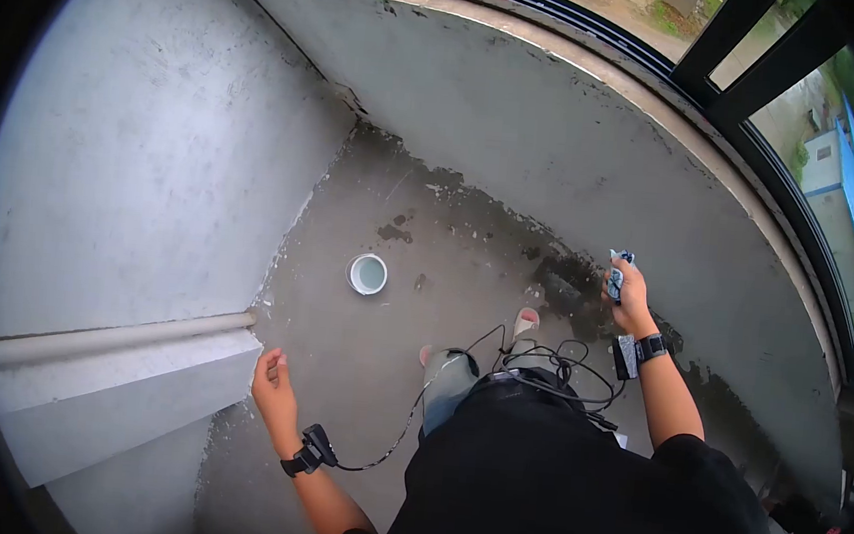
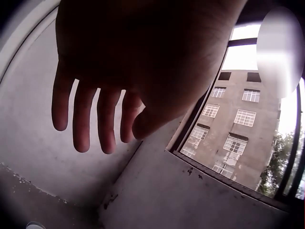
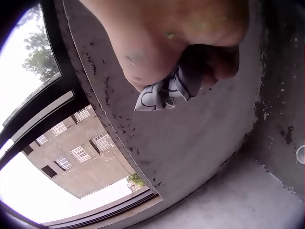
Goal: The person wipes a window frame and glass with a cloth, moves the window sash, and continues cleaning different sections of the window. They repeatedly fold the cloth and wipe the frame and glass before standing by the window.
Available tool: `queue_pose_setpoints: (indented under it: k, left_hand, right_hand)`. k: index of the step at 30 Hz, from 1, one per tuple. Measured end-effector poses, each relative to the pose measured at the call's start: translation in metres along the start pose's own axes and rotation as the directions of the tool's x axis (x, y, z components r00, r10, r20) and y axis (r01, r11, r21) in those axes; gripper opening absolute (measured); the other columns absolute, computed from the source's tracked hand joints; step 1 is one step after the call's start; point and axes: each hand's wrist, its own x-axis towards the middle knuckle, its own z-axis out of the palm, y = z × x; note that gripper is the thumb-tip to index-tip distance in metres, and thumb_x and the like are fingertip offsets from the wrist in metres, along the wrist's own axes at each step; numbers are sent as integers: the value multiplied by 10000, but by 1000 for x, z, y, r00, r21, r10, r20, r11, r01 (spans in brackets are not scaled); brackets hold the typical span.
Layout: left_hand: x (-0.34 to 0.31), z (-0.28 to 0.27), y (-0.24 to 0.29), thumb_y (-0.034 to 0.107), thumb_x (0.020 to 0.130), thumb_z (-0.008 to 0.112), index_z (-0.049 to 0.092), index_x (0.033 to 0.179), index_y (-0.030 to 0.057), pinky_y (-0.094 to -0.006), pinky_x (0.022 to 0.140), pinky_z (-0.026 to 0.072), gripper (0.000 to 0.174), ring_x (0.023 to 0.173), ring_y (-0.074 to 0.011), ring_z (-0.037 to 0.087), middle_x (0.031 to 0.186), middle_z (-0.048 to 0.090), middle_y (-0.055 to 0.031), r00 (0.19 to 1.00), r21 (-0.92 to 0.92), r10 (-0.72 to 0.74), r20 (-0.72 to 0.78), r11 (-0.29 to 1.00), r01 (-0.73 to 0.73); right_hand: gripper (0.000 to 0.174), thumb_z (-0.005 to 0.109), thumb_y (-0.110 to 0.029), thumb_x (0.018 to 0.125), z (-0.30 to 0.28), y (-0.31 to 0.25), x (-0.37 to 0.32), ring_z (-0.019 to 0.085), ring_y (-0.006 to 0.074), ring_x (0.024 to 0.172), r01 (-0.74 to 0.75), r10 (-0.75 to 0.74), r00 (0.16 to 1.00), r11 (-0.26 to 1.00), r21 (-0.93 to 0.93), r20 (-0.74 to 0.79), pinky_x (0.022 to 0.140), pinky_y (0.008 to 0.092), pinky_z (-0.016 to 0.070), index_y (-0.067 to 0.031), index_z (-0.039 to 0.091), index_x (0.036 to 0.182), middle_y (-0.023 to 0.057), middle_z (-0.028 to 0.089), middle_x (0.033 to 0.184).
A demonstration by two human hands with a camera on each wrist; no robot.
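My right hand (image 1: 631,298) grips a crumpled cloth (image 1: 619,272), pale with dark line patterns, beside the grey wall under the window. In the right wrist view a corner of the cloth (image 3: 155,97) pokes out below the curled fingers; the rest is hidden in the fist. My left hand (image 1: 275,393) hangs with nothing in it, near the end of the white ledge. Its fingers (image 2: 81,121) point down, loosely straight and slightly apart, in the left wrist view. A white bucket (image 1: 367,274) with pale liquid inside stands on the floor ahead of my feet.
Grey walls (image 1: 558,137) meet in a corner ahead. A black-framed window (image 1: 731,100) runs along the right. A white pipe (image 1: 121,336) lies along the ledge (image 1: 138,375) at left. Dark wet patches (image 1: 571,283) mark the concrete floor. Black cables (image 1: 565,363) loop by my waist.
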Motion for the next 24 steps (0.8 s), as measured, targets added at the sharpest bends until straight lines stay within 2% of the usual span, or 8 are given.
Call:
queue_pose_setpoints:
  k: [7, 9, 11, 14, 16, 19, 21, 24]
  left_hand:
    - [58, -16, -112, 127, 900, 541, 611, 1026, 9, -299, 714, 481, 186, 832, -181, 616, 974, 648, -103, 998, -45, -48, -43, 998, 46]
    - [86, -10, -139, 113, 900, 534, 608, 1026, 10, -298, 724, 481, 179, 844, -180, 615, 977, 647, -100, 999, -104, -21, -45, 994, 16]
    - [122, -13, -167, 98, 899, 526, 605, 1026, 12, -297, 735, 480, 173, 856, -178, 613, 981, 646, -97, 999, -145, 17, -38, 989, -23]
    - [173, 17, -210, 63, 890, 518, 597, 1017, 5, -299, 763, 480, 161, 876, -172, 608, 988, 642, -85, 997, -23, 70, -15, 997, -71]
    - [209, 48, -252, 32, 870, 521, 598, 1003, 8, -304, 775, 480, 156, 879, -173, 607, 992, 639, -77, 999, -441, -6, 50, 897, 27]
    - [246, 88, -290, 19, 850, 535, 599, 1017, 21, -305, 768, 479, 179, 876, -188, 610, 1000, 637, -82, 988, -311, -27, 152, 948, 74]
    - [257, 116, -308, 25, 846, 541, 599, 1021, 30, -306, 765, 480, 184, 878, -193, 612, 999, 637, -87, 979, -293, -53, 198, 950, 111]
    - [272, 175, -352, 50, 846, 557, 601, 1024, 41, -309, 758, 483, 183, 890, -198, 613, 994, 639, -92, 957, -192, -88, 275, 971, 144]
  right_hand:
    - [201, 645, -297, 853, -68, 58, 10, 486, 50, 644, 45, -150, 957, 923, -383, -249, 573, 228, 394, -103, 594, 867, -55, 510, 721]
    - [243, 648, -247, 850, -127, 60, 4, 553, 80, 640, 186, -305, 877, 928, -323, -371, 570, 246, 457, -58, 619, 1001, -21, 565, 738]
    - [175, 658, -274, 845, -147, 41, -40, 546, 93, 549, 301, -405, 698, 914, -272, -590, 489, 258, 437, -117, 583, 862, -26, 551, 673]
    - [209, 672, -309, 829, -162, 18, -99, 552, 93, 556, 256, -455, 542, 890, -377, -706, 479, 249, 432, -114, 614, 878, -30, 562, 685]
    - [229, 653, -294, 850, -140, 11, -126, 514, 70, 556, 183, -525, 563, 832, -523, -638, 484, 234, 411, -81, 629, 930, -40, 538, 694]
    - [182, 625, -240, 867, -95, 11, -148, 508, 74, 556, 42, -482, 704, 761, -647, -521, 511, 232, 410, -60, 603, 873, -31, 522, 672]
    - [165, 636, -186, 818, -41, 21, -154, 538, 118, 593, -166, -508, 832, 157, -974, -224, 564, 262, 428, -46, 592, 894, 3, 536, 669]
    - [209, 645, -150, 759, 49, 65, -144, 537, 138, 648, -176, -323, 938, -140, -974, -123, 627, 288, 440, -40, 577, 925, 28, 533, 674]
